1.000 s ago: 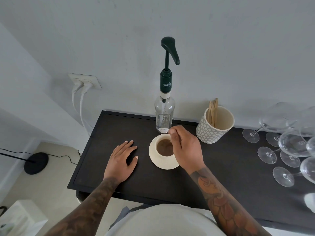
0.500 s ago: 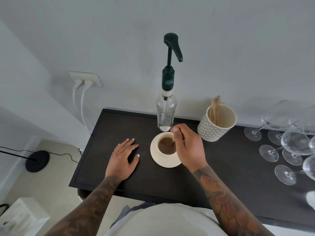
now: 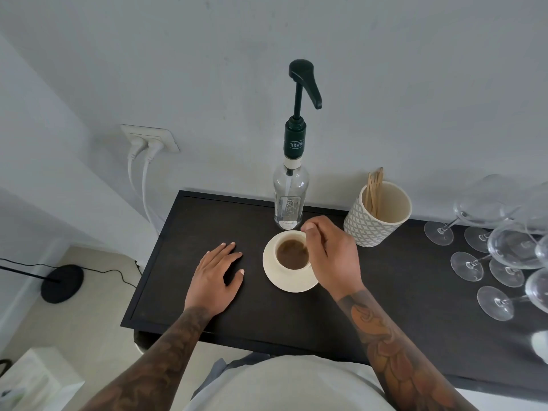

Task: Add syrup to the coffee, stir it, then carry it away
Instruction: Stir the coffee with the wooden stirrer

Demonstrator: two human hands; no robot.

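Just right of the frame's centre, the coffee cup (image 3: 292, 254) is sitting on its saucer (image 3: 289, 278) on the dark table (image 3: 189, 262), with the syrup bottle (image 3: 291, 200) standing just behind it. The right hand (image 3: 332, 256) is hovering over the cup's right rim, thumb and forefinger pinched together as if working a stirrer, though the stirrer itself is too thin or hidden to make out. The left hand (image 3: 215, 277) is lying flat on the table left of the saucer, fingers straight, gripping nothing. Nothing is steadying the saucer, so a hard stir is likely risking slopped coffee or a skidding cup. The bottle is looking tall and top-heavy; a knuckle swinging back could be tipping it. The wine glasses (image 3: 501, 250) at the right edge are crowding the exit path
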